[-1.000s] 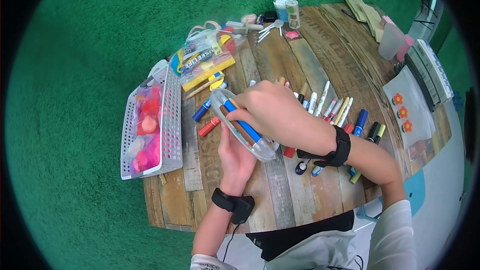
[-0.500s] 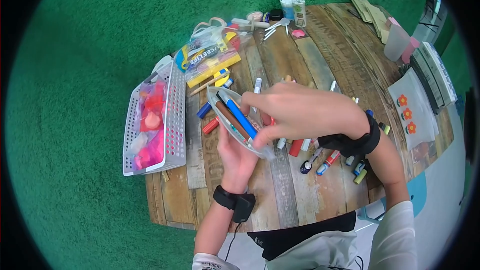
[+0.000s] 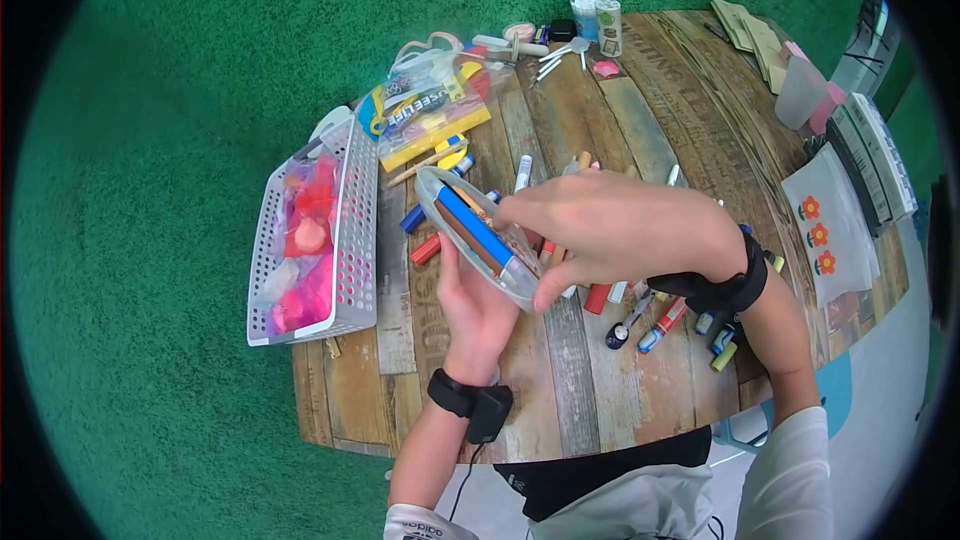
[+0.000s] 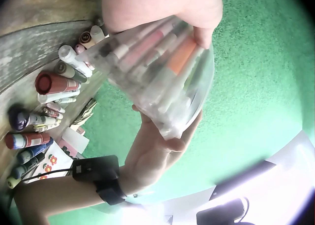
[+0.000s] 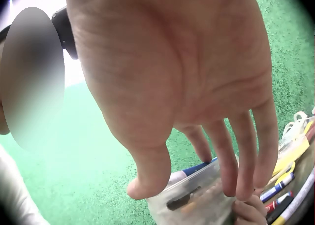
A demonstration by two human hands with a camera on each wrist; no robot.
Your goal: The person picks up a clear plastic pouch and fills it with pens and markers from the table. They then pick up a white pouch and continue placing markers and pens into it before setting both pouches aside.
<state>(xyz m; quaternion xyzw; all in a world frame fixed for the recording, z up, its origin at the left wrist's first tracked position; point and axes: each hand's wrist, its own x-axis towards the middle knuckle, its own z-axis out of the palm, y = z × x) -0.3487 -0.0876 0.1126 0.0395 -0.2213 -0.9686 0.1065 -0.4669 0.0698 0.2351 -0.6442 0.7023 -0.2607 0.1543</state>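
A translucent pouch point(image 3: 508, 292) is tilted in front of the body, its mouth open toward the head camera. Inside lie a blue marker point(image 3: 472, 223), a brown marker point(image 3: 463, 238) and other pens. From below, my left hand point(image 3: 478, 312) grips the pouch, its thumb along the outside; the left wrist view shows an orange marker point(image 4: 183, 56) through the plastic. My right hand point(image 3: 640, 228) holds the pouch's right side, thumb point(image 5: 150, 178) at the near end of the rim and fingers point(image 5: 224, 161) farther along. The right palm hides part of the mouth in the head view.
Several loose markers point(image 3: 662, 325) lie on the wooden table point(image 3: 570, 400) under and right of the right hand. A white basket point(image 3: 358, 230) of pink items stands left. Behind are a yellow-edged bag point(image 3: 430, 130) and cotton swabs point(image 3: 588, 8); a flowered pouch point(image 3: 830, 220) lies right.
My right hand has moved from over the blue marker inside the pouch to the right side of its rim. The left hand keeps its hold, and the head view has shifted slightly.
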